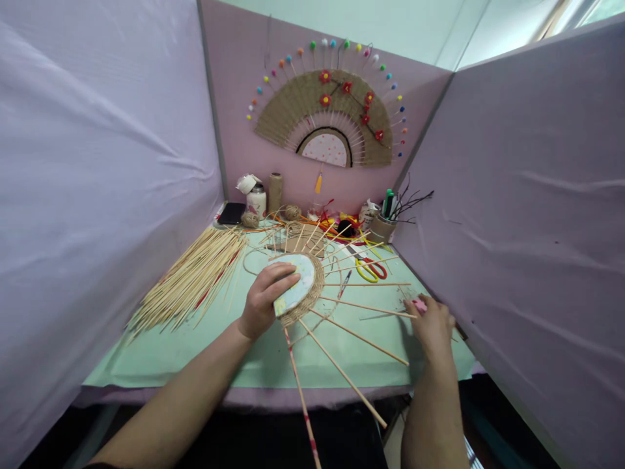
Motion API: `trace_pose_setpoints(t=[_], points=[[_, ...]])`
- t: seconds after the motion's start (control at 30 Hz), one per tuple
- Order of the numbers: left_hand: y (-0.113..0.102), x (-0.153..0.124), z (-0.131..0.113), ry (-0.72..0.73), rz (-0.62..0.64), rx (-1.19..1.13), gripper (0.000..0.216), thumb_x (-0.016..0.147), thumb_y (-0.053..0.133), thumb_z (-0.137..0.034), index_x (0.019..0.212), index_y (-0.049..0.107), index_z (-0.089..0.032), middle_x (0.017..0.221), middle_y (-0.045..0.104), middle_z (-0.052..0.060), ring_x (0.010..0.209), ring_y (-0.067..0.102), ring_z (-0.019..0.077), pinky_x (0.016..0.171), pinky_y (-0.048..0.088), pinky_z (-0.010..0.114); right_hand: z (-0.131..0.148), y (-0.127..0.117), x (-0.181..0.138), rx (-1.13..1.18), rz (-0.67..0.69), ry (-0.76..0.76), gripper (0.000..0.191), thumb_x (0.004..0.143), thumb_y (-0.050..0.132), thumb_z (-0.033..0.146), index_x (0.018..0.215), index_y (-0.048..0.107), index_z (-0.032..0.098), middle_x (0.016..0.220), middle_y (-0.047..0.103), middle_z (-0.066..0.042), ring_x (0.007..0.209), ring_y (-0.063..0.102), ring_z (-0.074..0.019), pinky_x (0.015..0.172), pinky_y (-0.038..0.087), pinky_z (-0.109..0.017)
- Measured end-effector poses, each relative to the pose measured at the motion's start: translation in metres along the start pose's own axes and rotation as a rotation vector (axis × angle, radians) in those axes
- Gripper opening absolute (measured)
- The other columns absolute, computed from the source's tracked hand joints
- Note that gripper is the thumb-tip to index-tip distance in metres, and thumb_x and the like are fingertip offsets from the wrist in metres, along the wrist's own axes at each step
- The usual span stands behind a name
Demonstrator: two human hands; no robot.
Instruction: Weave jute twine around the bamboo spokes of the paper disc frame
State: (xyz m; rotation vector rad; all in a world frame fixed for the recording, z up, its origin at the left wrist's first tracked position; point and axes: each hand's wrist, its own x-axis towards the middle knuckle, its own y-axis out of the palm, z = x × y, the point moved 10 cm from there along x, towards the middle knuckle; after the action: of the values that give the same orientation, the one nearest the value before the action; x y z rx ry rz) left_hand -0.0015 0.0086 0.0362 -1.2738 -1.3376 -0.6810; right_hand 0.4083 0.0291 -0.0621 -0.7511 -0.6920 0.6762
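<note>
While the left hand [263, 296] grips the half-disc [305, 276] beneath its fingers, sticks [367, 284] fanning past their tips, the right hand [433, 320] curls at a pink item [419, 305], grasp unclear, step probably handling it, next move calling for a steady half-disc.

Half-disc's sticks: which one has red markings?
The lowest stick, running down to the picture's bottom edge: red patches mark its length, while the other sticks look plain.

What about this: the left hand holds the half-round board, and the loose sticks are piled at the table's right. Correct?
Not quite: the head view shows the loose sticks piled at the left of the table. The left hand does hold the half-round board.
</note>
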Motion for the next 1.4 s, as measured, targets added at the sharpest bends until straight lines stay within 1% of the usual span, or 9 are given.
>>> trace_pose_setpoints(t=[0.07,0.17,0.37,0.5,0.67,0.8,0.9,1.13,1.4], points=[[-0.002,0.0,0.001,-0.014,-0.017,-0.012,0.044,0.089,0.059,-0.027,0.133,0.055,-0.029,0.12,0.062,0.013,0.114,0.058,0.0258,0.097,0.048,0.049,-0.032,0.005,0.0,-0.177,0.093,0.156,0.063,0.077,0.053,0.055,0.122,0.062,0.012,0.125,0.053,-0.028,0.118,0.046,-0.0439,0.091,0.039,-0.057],[-0.007,0.0,0.003,-0.031,-0.056,-0.003,0.043,0.091,0.056,-0.026,0.135,0.053,-0.028,0.12,0.063,0.012,0.114,0.058,0.0256,0.097,0.047,0.049,-0.05,0.012,-0.003,-0.267,0.17,0.223,0.067,0.075,0.055,0.055,0.126,0.06,0.011,0.127,0.053,-0.028,0.119,0.047,-0.0448,0.089,0.041,-0.056],[-0.014,-0.004,0.012,-0.072,-0.104,0.125,0.044,0.09,0.057,-0.026,0.134,0.054,-0.031,0.12,0.067,0.009,0.117,0.056,0.0259,0.098,0.046,0.05,-0.044,0.003,0.001,-0.258,0.06,0.153,0.058,0.08,0.048,0.045,0.12,0.065,0.007,0.114,0.061,-0.028,0.108,0.054,-0.0443,0.086,0.043,-0.055],[-0.014,-0.002,0.01,-0.072,-0.094,0.087,0.044,0.09,0.057,-0.037,0.133,0.055,-0.028,0.122,0.065,0.011,0.116,0.056,0.0265,0.098,0.046,0.05,-0.036,-0.015,0.006,-0.037,-0.022,0.096,0.06,0.079,0.048,0.045,0.115,0.066,0.0,0.103,0.067,-0.027,0.1,0.06,-0.04,0.087,0.043,-0.051],[-0.016,0.0,0.013,-0.123,-0.103,0.07,0.043,0.089,0.058,-0.041,0.13,0.058,-0.028,0.121,0.065,0.011,0.112,0.058,0.0259,0.098,0.046,0.048,-0.007,-0.033,-0.005,0.582,-0.088,0.065,0.061,0.077,0.052,0.063,0.106,0.068,0.011,0.093,0.069,-0.014,0.081,0.062,-0.0248,0.07,0.049,-0.037],[-0.016,-0.005,0.018,-0.14,-0.104,0.057,0.041,0.091,0.055,-0.038,0.131,0.057,-0.028,0.122,0.063,0.011,0.114,0.057,0.0252,0.098,0.046,0.046,0.033,-0.031,-0.028,1.094,-0.061,0.101,0.048,0.073,0.061,0.06,0.092,0.066,0.016,0.091,0.068,-0.008,0.067,0.06,-0.0152,0.06,0.048,-0.03],[-0.016,-0.007,0.021,-0.141,-0.111,0.062,0.04,0.092,0.054,-0.035,0.131,0.057,-0.028,0.122,0.062,0.011,0.113,0.057,0.0248,0.097,0.046,0.046,0.072,-0.025,-0.047,1.322,0.045,0.072,0.041,0.073,0.066,0.055,0.088,0.066,0.016,0.088,0.068,-0.008,0.064,0.059,-0.0135,0.057,0.048,-0.029],[-0.018,-0.006,0.019,-0.156,-0.134,0.032,0.041,0.09,0.057,-0.034,0.131,0.058,-0.028,0.12,0.063,0.011,0.112,0.058,0.025,0.095,0.048,0.044,0.133,-0.013,-0.084,1.437,0.251,-0.119,0.034,0.081,0.06,0.05,0.088,0.069,0.018,0.082,0.067,-0.008,0.058,0.054,-0.0135,0.049,0.043,-0.028],[-0.017,-0.006,0.017,-0.165,-0.131,0.033,0.042,0.088,0.061,-0.029,0.13,0.058,-0.029,0.118,0.064,0.011,0.11,0.059,0.0247,0.094,0.049,0.043,0.142,0.002,-0.097,1.401,0.319,-0.188,0.031,0.082,0.057,0.047,0.092,0.069,0.02,0.083,0.067,-0.008,0.058,0.054,-0.0156,0.046,0.038,-0.028]])
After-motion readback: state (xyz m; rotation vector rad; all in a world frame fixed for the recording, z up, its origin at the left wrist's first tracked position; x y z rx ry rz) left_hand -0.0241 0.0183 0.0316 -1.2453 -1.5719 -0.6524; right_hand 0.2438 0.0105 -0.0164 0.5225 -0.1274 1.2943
